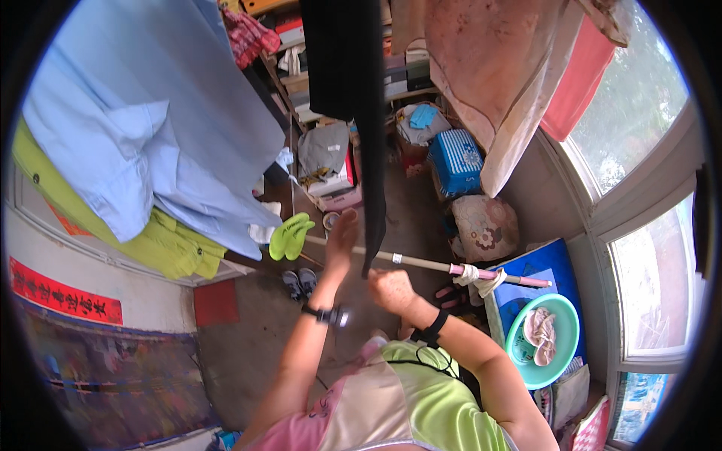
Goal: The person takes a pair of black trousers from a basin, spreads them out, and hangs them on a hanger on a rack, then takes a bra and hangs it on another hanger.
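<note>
A long black garment point(372, 165) hangs down in front of me, its lower end narrowing to a tip. My right hand point(392, 291) is closed on that bottom edge, with the fingers curled in. Just left of the cloth, my left hand point(342, 242) is raised with its fingers stretched out, holding nothing that I can see. A pale pole point(421, 261) with a pink end runs across behind my hands. White cloth point(481, 279) is tied round it near the right end. At the pole's left end is a bright green slipper-shaped piece point(291, 237).
Light blue shirts point(143, 135) and a lime garment point(177, 244) hang at left. Brownish cloth point(496, 68) hangs upper right. A turquoise basin point(519, 353) holding crumpled pink cloth sits on a blue-topped surface at right. Boxes, a patterned stool point(485, 225) and dark shoes point(299, 283) occupy the floor.
</note>
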`<state>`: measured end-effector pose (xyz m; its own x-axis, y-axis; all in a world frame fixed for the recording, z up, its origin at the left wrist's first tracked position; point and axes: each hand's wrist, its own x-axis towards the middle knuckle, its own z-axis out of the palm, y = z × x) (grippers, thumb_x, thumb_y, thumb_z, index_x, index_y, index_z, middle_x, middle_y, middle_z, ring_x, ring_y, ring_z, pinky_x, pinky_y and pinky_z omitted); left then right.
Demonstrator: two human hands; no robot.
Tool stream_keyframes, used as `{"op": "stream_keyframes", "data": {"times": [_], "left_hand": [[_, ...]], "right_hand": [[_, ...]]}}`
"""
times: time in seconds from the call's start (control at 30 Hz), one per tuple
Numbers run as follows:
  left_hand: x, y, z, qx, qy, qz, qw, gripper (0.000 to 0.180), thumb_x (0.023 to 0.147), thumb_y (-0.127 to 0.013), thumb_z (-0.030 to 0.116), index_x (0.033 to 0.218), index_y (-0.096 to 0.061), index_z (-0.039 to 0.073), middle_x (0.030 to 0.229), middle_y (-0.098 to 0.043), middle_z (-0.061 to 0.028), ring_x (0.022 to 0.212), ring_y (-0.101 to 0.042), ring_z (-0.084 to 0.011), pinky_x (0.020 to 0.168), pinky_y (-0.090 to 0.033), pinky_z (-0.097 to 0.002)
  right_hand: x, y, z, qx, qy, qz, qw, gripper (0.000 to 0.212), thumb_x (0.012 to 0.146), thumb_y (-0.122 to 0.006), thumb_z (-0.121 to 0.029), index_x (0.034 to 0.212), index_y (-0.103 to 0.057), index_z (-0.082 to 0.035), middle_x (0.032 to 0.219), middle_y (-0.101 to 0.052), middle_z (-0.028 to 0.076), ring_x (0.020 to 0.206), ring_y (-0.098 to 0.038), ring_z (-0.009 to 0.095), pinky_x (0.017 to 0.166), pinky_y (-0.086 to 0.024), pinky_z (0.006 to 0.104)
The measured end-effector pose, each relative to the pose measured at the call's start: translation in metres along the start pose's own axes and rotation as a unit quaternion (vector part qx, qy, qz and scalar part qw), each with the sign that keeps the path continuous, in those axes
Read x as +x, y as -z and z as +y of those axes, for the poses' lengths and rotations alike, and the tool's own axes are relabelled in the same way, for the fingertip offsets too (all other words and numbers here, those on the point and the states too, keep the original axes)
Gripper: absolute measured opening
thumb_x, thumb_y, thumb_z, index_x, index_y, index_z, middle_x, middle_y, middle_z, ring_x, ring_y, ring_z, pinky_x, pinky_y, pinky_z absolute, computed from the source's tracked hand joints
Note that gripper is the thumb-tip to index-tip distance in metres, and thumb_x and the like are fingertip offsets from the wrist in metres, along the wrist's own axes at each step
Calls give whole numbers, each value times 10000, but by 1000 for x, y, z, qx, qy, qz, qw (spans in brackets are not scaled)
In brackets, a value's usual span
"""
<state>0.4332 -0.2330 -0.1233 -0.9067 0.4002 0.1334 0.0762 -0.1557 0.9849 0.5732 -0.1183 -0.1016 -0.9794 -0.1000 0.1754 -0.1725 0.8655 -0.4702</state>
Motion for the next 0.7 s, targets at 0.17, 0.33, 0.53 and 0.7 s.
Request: {"op": "stream_keyframes", "data": {"times": [0.17, 0.33, 0.53, 0.7], "left_hand": [[-49, -12, 89, 61, -67, -78, 993, 856, 829, -740, 303, 1450, -248, -21, 1373, -457, -173, 1252, -470, -244, 1039, -371, -354], [-60, 45, 50, 348, -39, 142, 926, 224, 887, -655, 150, 768, -591, -28, 589, -550, -17, 541, -456, -100, 514, -399, -314], [-76, 77, 73, 230, 5, 193, 954, 232, 959, -584, 186, 905, -648, -30, 757, -610, 46, 693, -472, -36, 630, -418, -228], [-88, 127, 38, 235, 32, 249, 939, 242, 945, -603, 200, 857, -642, -23, 705, -546, 57, 666, -437, -42, 605, -398, -240]], "right_hand": [[27, -29, -26, 92, 18, -27, 995, 117, 752, -623, -153, 799, -597, -49, 780, -660, 147, 682, -651, 332, 603, -521, 436], [41, -16, -27, 223, 57, -151, 961, 237, 766, -663, -241, 859, -666, -23, 796, -672, 208, 705, -669, 323, 666, -520, 427], [54, 4, 53, 431, -163, -96, 882, 124, 896, -625, -132, 954, -655, -27, 761, -616, -2, 686, -574, 91, 651, -485, 249], [134, 57, 28, 559, -28, 36, 828, 296, 922, -619, -218, 1138, -589, -17, 961, -642, 30, 867, -576, 111, 773, -473, 273]]}}
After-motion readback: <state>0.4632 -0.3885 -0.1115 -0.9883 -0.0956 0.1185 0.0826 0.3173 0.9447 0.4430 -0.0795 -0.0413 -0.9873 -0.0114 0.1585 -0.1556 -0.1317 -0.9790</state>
